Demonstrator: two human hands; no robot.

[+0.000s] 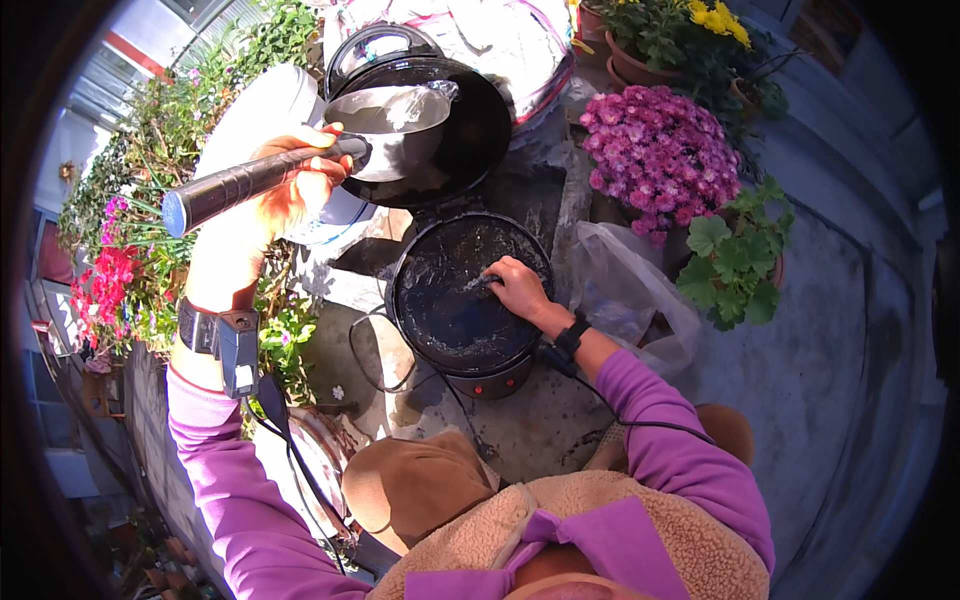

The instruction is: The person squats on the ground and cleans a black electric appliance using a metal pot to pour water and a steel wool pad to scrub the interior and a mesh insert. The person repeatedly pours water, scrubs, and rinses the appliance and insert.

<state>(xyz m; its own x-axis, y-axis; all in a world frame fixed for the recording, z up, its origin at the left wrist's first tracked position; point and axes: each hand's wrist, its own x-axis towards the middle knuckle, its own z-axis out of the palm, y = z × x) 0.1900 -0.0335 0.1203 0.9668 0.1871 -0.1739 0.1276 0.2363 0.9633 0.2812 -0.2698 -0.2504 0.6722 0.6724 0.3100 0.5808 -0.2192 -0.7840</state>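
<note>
My left hand (296,180) is closed around the dark handle of a metal ladle (397,146), close to its bowl. The bowl is held over the raised black lid (480,112) of an electric griddle. A clear shine at the bowl's far edge may be liquid or plastic film. My right hand (517,287) is on the round lower plate (457,322) of the griddle, its fingers pinched on a small dark thing, too small to name. Pale streaks and bits lie on the black plate. Two red lights show on the griddle's front.
A clear plastic bag (637,300) stands right of the griddle. Pink chrysanthemums (660,154) and a leafy potted plant (735,259) stand beyond it. A white bucket (281,94) is behind my left hand. A black cord (360,352) loops left of the griddle, and cables run along both arms.
</note>
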